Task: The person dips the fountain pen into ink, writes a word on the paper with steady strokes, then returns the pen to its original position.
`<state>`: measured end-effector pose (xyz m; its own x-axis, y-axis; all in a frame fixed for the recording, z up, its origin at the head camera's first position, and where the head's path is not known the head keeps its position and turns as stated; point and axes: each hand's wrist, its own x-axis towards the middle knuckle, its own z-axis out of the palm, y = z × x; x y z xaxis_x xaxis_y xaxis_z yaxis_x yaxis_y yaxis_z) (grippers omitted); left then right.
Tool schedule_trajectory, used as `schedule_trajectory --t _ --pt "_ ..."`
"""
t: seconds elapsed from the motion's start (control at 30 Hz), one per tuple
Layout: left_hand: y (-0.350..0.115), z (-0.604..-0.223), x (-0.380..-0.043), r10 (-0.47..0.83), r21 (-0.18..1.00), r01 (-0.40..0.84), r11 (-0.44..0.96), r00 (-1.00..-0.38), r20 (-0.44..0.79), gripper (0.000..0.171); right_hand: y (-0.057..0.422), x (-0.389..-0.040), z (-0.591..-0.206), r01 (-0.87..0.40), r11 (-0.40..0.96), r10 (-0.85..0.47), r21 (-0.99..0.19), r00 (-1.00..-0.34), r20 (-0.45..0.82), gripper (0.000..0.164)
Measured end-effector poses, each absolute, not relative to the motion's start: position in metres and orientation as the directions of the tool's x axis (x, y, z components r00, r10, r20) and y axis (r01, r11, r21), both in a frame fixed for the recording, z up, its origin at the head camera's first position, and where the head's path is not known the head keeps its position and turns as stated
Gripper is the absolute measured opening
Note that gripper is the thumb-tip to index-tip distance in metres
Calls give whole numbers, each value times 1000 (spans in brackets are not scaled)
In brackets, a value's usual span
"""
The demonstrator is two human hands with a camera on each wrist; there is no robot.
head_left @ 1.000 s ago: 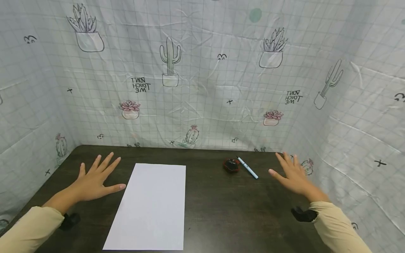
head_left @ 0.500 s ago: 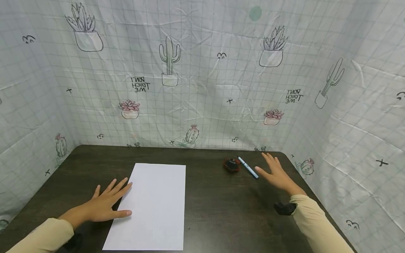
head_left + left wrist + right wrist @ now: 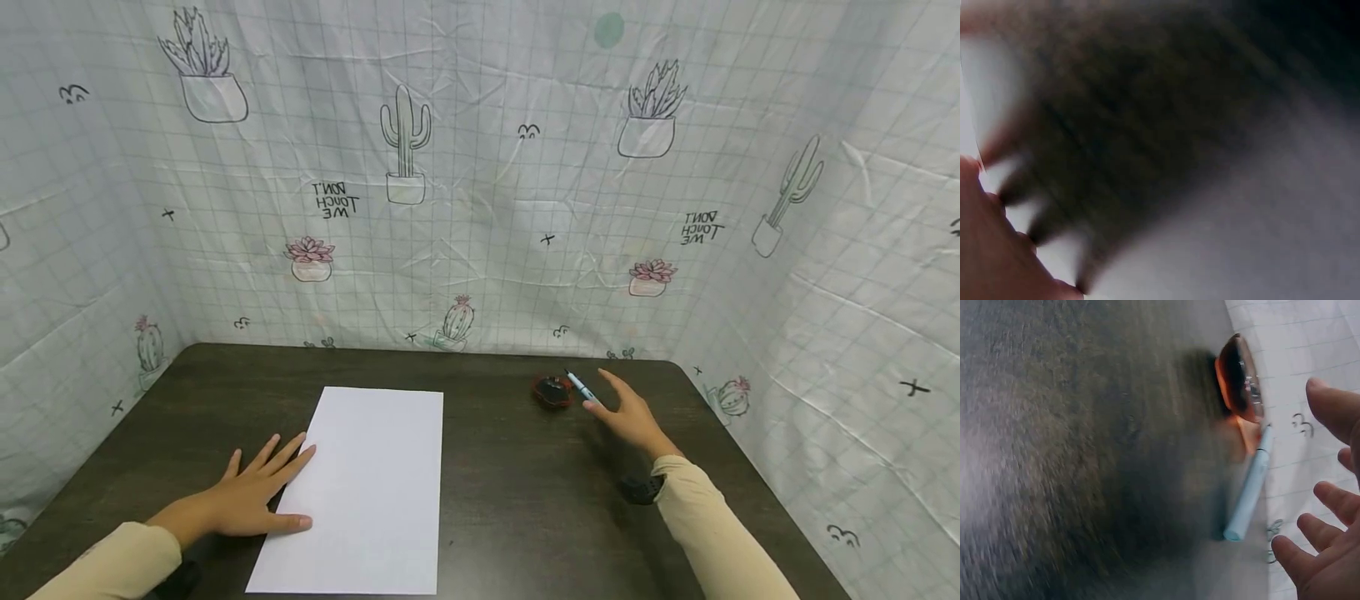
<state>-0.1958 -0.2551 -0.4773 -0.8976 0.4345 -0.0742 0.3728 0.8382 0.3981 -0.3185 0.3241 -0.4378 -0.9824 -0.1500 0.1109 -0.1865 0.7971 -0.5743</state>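
Observation:
My left hand (image 3: 243, 500) is spread flat with straight fingers, its fingertips and thumb over the left edge of a white sheet of paper (image 3: 375, 492). In the left wrist view that hand (image 3: 997, 250) is partly cut off and the view is blurred. On the right, my right hand (image 3: 632, 423) hovers with thumb and fingers apart at a light blue pen (image 3: 581, 386), overlapping its near end in the head view. The right wrist view has the whole pen (image 3: 1249, 494) lying on the table, apart from the right hand's fingertips (image 3: 1285, 547).
Just left of the pen sits a black, red-edged computer mouse (image 3: 552, 392). Everything lies on a dark wooden table (image 3: 510, 500). A pale gridded cloth (image 3: 495, 208) printed with cacti hangs behind and at both sides.
The left hand has come toward the person and right, onto the paper's edge. The right hand has moved left to the pen. Paper, mouse and pen have stayed in place.

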Motion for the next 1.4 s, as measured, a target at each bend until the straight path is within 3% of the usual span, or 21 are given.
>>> schedule_trajectory --t 0.67,1.0,1.4 --pt "-255 -478 -196 432 399 362 843 -897 -99 99 306 -347 -482 -111 765 59 -635 -969 241 49" --pt "-255 -476 -197 429 406 352 843 -896 -115 100 299 -352 -487 -143 779 139 -610 -910 390 33" --pt "-256 -480 -198 429 419 348 839 -896 -113 100 294 -358 -487 -53 775 218 -629 -913 346 26"
